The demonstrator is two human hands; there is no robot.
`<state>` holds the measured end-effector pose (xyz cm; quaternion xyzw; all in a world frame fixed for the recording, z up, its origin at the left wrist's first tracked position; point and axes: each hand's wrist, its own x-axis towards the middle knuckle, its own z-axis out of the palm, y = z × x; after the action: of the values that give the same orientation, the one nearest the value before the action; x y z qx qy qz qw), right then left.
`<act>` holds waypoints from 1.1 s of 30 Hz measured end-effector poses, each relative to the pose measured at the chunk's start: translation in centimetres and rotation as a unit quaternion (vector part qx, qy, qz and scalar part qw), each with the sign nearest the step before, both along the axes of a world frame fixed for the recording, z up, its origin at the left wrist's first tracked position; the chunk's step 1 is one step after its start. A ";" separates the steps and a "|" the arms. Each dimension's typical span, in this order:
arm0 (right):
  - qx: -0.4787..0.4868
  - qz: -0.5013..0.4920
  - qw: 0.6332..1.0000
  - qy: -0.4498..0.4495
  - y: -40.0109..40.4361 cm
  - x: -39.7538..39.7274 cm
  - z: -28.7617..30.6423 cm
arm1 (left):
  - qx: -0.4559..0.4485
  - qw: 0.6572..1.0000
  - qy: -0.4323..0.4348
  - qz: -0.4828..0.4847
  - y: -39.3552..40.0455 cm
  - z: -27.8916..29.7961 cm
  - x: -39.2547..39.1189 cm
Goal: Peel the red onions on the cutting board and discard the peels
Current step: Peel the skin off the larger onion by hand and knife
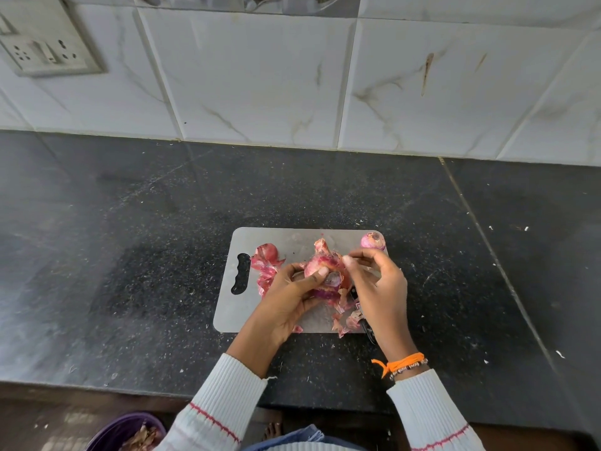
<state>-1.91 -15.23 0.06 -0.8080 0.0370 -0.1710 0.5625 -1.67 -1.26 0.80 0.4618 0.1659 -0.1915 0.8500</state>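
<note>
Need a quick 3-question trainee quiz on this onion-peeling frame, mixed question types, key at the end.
1. True or false: the left hand holds the onion over the cutting board.
2. Where does the peeled onion sit on the board? A) far right corner B) near left corner C) off the board
3. What is the right hand doing?

Key:
1. True.
2. A.
3. Its fingertips pinch a strip of peel on the held onion, pulling it away. More loose peels lie by the board's handle slot, and a purple bin with scraps sits on the floor.
</note>
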 end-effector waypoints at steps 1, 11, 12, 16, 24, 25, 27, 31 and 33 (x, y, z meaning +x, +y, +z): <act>0.008 0.007 1.000 0.000 0.3 0.0 0.0 | 0.005 1.000 -0.004 0.002 -0.1 0.0 0.0; -0.153 -0.029 0.985 -0.078 0.5 0.2 -0.5 | 0.066 0.998 0.005 0.004 -0.5 -0.3 -0.1; -0.170 -0.029 0.982 -0.077 0.5 0.3 -0.6 | 0.066 0.998 0.006 0.002 -0.5 -0.3 0.0; -0.201 -0.046 0.977 -0.055 -0.1 0.6 -0.8 | 0.049 0.999 0.002 -0.010 -0.2 -0.1 -0.1; -0.187 -0.027 0.982 -0.004 -1.3 0.9 -1.5 | 0.023 0.999 -0.027 -0.032 0.0 -0.1 -0.2; -0.195 -0.026 0.980 0.003 -1.3 0.9 -1.6 | 0.015 0.999 -0.027 -0.031 0.0 -0.1 -0.2; -0.210 -0.023 0.977 0.016 -1.4 0.9 -1.8 | -0.010 0.999 -0.022 -0.030 0.2 -0.1 -0.1; -0.206 -0.007 0.978 0.022 -1.7 0.8 -2.2 | -0.080 0.996 -0.007 -0.027 0.6 -0.2 0.4; -0.183 -0.001 0.983 0.021 -1.6 0.8 -2.2 | -0.095 0.995 -0.004 -0.019 0.6 -0.2 0.6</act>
<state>-1.10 -16.87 -2.16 -0.9007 0.0176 -0.1580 0.4042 -1.06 -0.65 0.61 0.3828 0.1351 -0.2205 0.8869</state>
